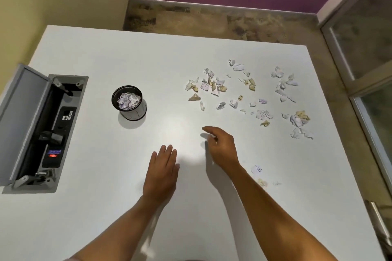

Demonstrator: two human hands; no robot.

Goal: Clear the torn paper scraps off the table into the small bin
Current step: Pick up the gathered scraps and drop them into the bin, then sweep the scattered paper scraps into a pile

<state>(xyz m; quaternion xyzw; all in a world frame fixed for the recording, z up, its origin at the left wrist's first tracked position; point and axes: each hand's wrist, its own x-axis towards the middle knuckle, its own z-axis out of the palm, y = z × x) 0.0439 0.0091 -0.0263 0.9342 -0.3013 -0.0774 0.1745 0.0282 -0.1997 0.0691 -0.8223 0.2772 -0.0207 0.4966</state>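
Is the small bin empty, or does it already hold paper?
It holds paper: crumpled scraps show inside the upright small bin, near its rim.

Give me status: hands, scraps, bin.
Left hand flat on table, empty. Right hand appears to pinch a scrap. Most scraps still scattered far right. Bin partly filled, path clear.

White and tan crumpled scraps [250, 95] lie scattered on the right, while the small black bin [129, 103] stands upright left, holding paper.
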